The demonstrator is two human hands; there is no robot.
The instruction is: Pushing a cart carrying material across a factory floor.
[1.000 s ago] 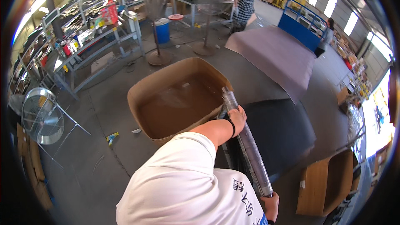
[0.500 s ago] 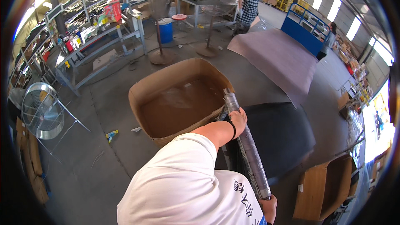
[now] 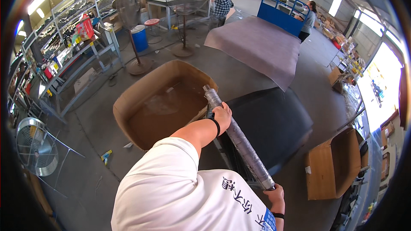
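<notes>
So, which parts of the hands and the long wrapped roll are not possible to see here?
Head view only:
- Right hand: fingers hidden behind the end of the long grey plastic-wrapped roll.
- Left hand: palm hidden, pressed on the roll.
- Roll's lower end: covered by the right hand.
- Right forearm: cut off by the lower edge.

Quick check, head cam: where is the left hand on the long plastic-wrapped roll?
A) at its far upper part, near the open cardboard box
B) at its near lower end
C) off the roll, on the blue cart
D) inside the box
A: the left hand grips the long plastic-wrapped roll near its far end beside the large open cardboard box; the right hand holds the near end.
</notes>
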